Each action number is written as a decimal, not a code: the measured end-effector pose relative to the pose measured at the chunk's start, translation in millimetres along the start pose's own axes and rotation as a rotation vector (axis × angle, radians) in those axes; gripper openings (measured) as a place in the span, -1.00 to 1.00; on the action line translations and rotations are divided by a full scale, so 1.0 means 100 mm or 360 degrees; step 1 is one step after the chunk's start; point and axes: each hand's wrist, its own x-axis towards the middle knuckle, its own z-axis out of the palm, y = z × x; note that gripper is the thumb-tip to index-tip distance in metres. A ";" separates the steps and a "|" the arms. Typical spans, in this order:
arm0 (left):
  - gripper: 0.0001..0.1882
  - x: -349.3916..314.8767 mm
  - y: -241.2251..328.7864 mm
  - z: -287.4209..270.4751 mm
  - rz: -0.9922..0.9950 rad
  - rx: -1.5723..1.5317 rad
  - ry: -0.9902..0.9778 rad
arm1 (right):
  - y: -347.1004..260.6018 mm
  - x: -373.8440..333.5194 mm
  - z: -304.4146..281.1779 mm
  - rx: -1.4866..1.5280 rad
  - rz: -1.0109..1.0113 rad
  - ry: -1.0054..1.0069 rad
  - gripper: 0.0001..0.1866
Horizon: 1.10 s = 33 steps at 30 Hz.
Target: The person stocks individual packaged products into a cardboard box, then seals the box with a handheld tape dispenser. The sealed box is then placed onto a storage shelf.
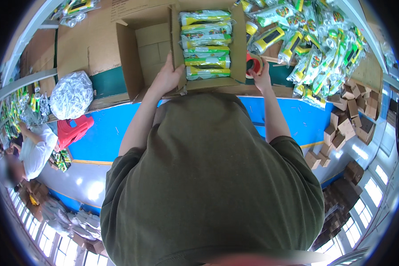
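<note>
In front of me stands an open brown carton (239,48) with a column of plastic-wrapped yellow, green and white packs (207,45) inside. My left hand (167,76) pinches the carton's left side, its thumb on one face and its fingers on the other. Left of that wall is a second open cardboard space (153,55) with bare walls inside. Beside the carton's right side, my right hand (262,80) is closed on a tape roll (254,65) with a red ring and tan inner core.
A large heap of wrapped packs (314,48) lies to the right, with small brown boxes (346,119) beyond. On the left are a bundle of clear plastic (72,95), a red plastic stool (74,131) and a person in white (39,148).
</note>
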 end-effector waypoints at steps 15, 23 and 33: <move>-0.41 0.01 -0.01 0.03 0.0058 -0.0100 0.0022 | 0.11 -0.49 -0.62 0.0028 0.0391 0.0246 -0.57; -0.45 0.00 -0.03 -0.09 0.0116 -0.0127 -0.0014 | 0.08 -0.46 -0.69 0.0916 0.0477 0.0230 -0.48; -0.40 -0.10 -0.23 -0.69 0.0289 -0.0013 0.0241 | -0.69 0.02 -0.05 -0.0983 -0.0127 -0.0127 -0.54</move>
